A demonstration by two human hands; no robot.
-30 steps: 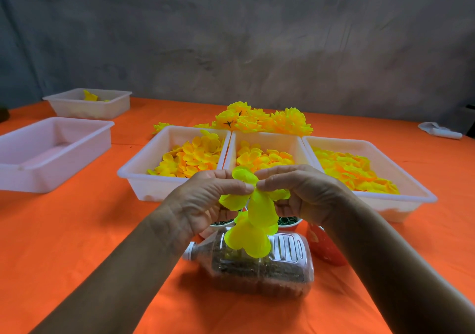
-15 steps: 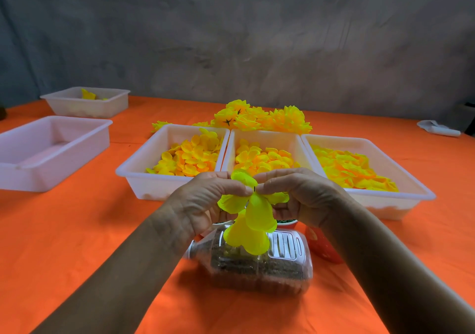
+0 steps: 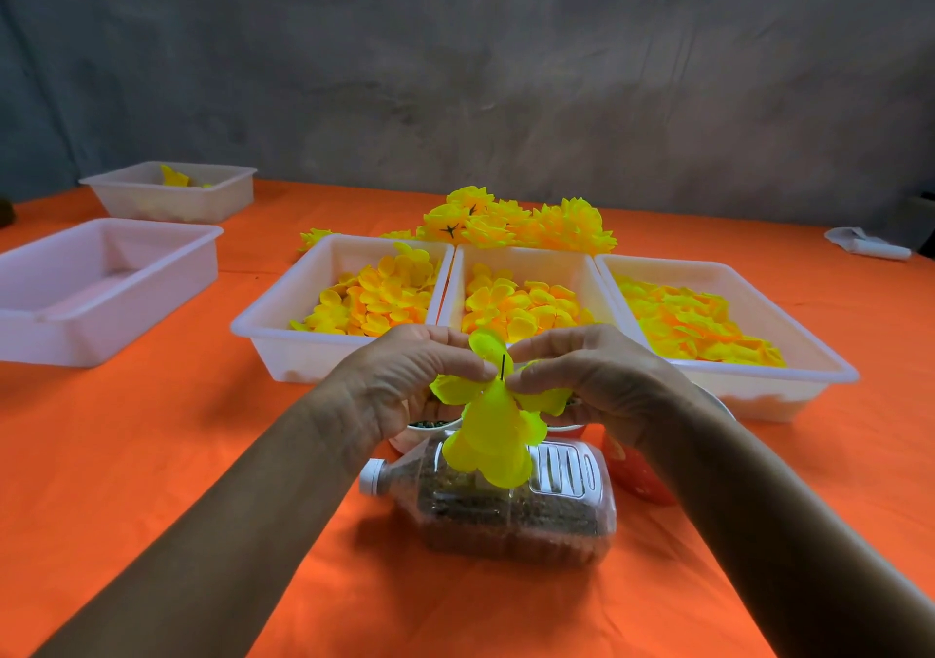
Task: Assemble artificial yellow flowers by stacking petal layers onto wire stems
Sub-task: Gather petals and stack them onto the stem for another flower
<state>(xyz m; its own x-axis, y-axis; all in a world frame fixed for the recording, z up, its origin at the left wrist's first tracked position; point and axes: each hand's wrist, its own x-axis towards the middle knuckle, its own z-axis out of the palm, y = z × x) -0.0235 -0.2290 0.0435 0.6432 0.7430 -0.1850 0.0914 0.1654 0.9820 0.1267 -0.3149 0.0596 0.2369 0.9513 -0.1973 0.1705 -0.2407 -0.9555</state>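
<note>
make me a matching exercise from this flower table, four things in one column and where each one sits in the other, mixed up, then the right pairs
Things
1. plastic bottle
2. finished flowers
3. empty tray
4. petal layer

Places
A. heaped behind the three petal-filled trays
B. held up between the left hand and right hand, a dark wire tip poking through it
C. lying on its side on the orange cloth, below the hands
D. at the left side of the table

Pairs: 1-C, 2-A, 3-D, 4-B
</note>
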